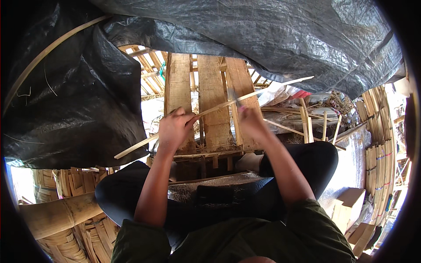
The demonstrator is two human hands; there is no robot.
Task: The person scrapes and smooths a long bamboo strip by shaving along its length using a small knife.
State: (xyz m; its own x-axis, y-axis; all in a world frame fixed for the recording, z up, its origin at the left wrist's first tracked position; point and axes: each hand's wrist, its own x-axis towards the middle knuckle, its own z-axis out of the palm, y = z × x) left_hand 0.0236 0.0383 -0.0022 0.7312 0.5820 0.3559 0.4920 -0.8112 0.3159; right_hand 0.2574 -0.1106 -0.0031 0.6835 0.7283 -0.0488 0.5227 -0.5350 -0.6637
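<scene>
My left hand [173,128] is closed around a long, thin bamboo strip [215,108]. The strip slants from low on the left to high on the right, across some wooden planks [214,85]. My right hand [253,123], smeared by motion, grips a knife [233,94]. Its blurred blade points up and away at the strip, with a bit of pink showing at the handle. Whether the blade touches the strip I cannot tell. Both forearms reach forward over my folded legs.
Black plastic sheeting [74,101] hangs at the left, and a grey tarp [298,35] droops across the far side. Several bamboo sticks [304,120] lie and stand right of the planks. Bundled bamboo slats [379,162] line the right side. A thick bamboo pole [61,215] lies by my left knee.
</scene>
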